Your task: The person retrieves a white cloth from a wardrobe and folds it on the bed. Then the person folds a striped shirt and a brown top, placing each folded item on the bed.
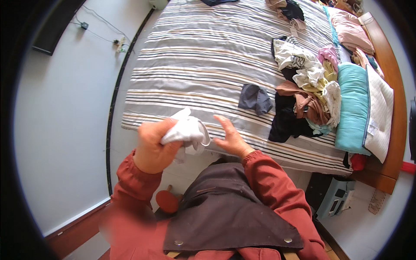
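Note:
A bunched white cloth [187, 131] is gripped in my left hand [156, 146], held up in front of the bed's near edge. Its thin edging loops out to the right, towards my right hand [232, 136]. That hand is apart from the cloth, with thumb and fingers spread and nothing in them. Beyond it, a small dark grey cloth [255, 99] lies on the striped bedsheet [195, 71]. To the right of the grey cloth is a heap of crumpled clothes, with a brown garment [308, 104], a black garment [284, 120] and a white patterned garment [300, 61].
A turquoise rolled quilt [352, 107] and a white pillow [378, 113] rest against the wooden headboard [395, 130]. More dark clothing [291, 11] lies at the far side. On the floor by my left is a red round stool [167, 201]. A power strip [121, 45] hangs at the left wall.

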`<state>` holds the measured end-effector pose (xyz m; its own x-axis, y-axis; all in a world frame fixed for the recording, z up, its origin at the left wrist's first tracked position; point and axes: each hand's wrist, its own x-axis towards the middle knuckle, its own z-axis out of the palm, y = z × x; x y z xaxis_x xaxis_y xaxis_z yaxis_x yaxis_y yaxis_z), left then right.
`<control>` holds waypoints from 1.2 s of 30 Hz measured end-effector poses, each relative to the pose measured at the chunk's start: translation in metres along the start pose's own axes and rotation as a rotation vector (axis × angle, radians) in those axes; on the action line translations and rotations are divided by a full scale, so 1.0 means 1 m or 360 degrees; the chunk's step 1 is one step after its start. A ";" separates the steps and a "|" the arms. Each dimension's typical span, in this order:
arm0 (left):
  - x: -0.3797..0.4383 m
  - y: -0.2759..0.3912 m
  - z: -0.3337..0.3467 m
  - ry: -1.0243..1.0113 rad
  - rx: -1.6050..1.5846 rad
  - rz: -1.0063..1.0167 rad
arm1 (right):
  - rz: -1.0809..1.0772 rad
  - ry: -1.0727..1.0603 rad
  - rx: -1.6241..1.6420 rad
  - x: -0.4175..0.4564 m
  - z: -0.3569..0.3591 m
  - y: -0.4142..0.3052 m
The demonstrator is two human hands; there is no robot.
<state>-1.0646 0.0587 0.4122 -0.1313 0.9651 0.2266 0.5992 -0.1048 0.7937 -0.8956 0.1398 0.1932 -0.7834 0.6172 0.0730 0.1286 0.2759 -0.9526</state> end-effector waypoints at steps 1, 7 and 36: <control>-0.003 0.007 -0.009 0.0044 -0.0026 -0.0056 | -0.0056 -0.0043 0.0039 0.000 0.009 -0.012; -0.019 0.047 -0.039 0.0360 0.0024 -0.0223 | -0.0172 0.0476 0.0176 0.005 0.030 -0.062; -0.084 -0.054 -0.223 -0.0063 0.0395 0.0796 | 0.0183 0.1460 -0.0524 -0.024 -0.089 -0.239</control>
<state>-1.2615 -0.0705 0.4762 0.2435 0.8212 0.5160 0.7497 -0.4969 0.4371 -0.8540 0.1247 0.4456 0.0029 0.9478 0.3189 0.4466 0.2841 -0.8484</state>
